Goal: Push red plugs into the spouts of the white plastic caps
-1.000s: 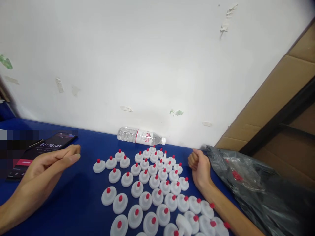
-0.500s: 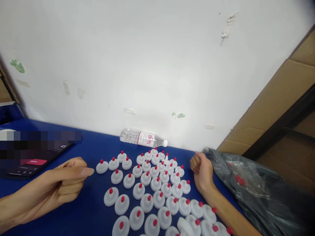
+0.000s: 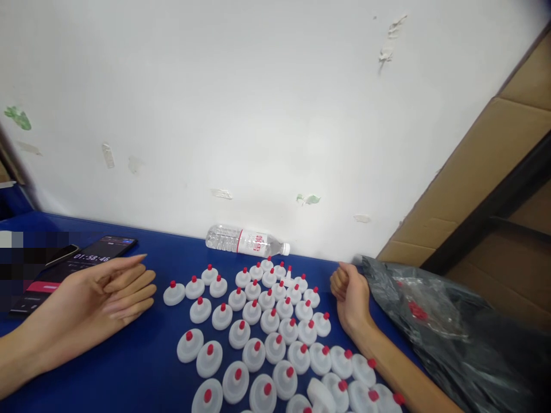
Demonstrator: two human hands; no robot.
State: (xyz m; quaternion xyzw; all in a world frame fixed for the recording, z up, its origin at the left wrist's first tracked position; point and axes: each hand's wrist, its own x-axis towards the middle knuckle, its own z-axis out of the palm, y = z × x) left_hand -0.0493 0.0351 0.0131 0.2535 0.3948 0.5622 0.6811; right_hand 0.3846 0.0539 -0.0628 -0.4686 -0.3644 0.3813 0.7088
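My left hand [image 3: 109, 295] is held above the blue table at the left, palm turned inward. Its fingers are loosely bent and the thumb stands apart, with nothing in it. My right hand [image 3: 350, 292] rests on the table at the right, fingers curled into a loose fist; nothing shows sticking out of it. Between the hands lie many round, translucent white caps with red tips, among them one cap [image 3: 174, 293] nearest my left hand and another cap [image 3: 321, 324] close to my right wrist. One white piece [image 3: 321, 394] at the front lies tilted among them.
A clear water bottle [image 3: 247, 241] lies on its side against the white wall. Behind my left hand, a phone [image 3: 103, 249] shows a timer. Grey plastic bagging [image 3: 469, 338] with a clear bag of red pieces [image 3: 417, 311] lies right of my right arm. Cardboard [image 3: 447, 201] stands behind it.
My left hand has loosened from a closed pinch, its thumb lifting away from the fingers. My right hand stays curled in place. The view has shifted slightly.
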